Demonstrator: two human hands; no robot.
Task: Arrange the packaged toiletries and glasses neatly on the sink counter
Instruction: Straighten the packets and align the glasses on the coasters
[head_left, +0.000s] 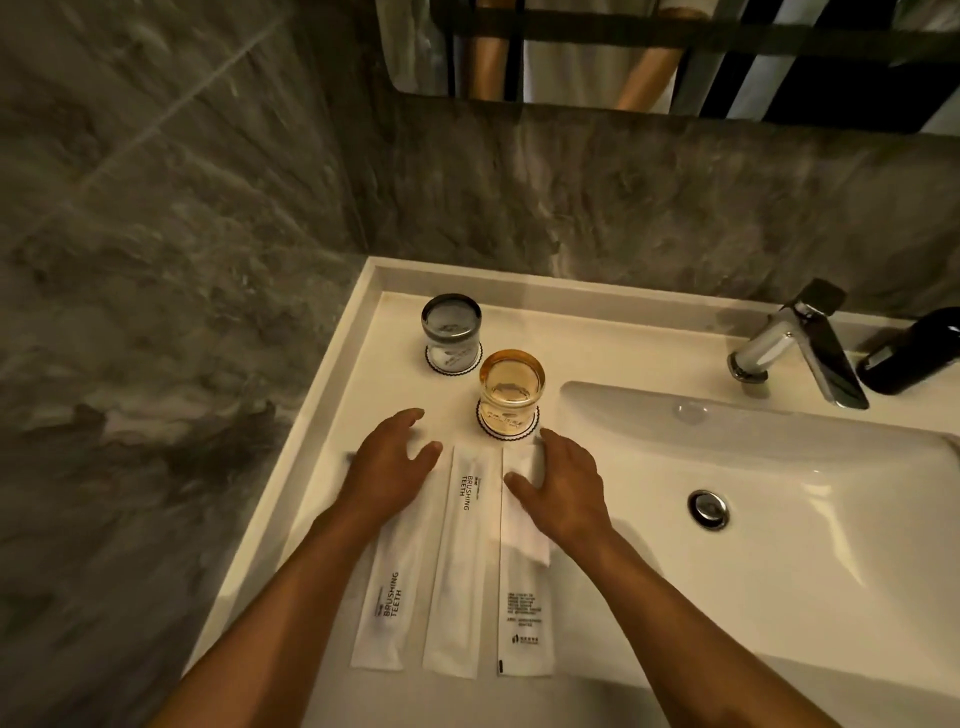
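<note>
Three long white toiletry packets lie side by side on the white sink counter (332, 395): the left packet (387, 597) and the middle packet (460, 561) read "BRUSHING TEETH", the right packet (522, 603) shows small print. My left hand (389, 467) rests flat on the top of the left packet, fingers spread. My right hand (561, 488) lies flat on the top of the right packet. Beyond them an amber glass (511, 395) and a grey glass (451, 332) stand upside down on round paper coasters.
The basin (779, 519) with its metal drain (708, 508) fills the right side. A chrome faucet (800, 348) and a dark bottle (914, 353) stand at the back right. Grey marble walls close in at left and behind, with a mirror above.
</note>
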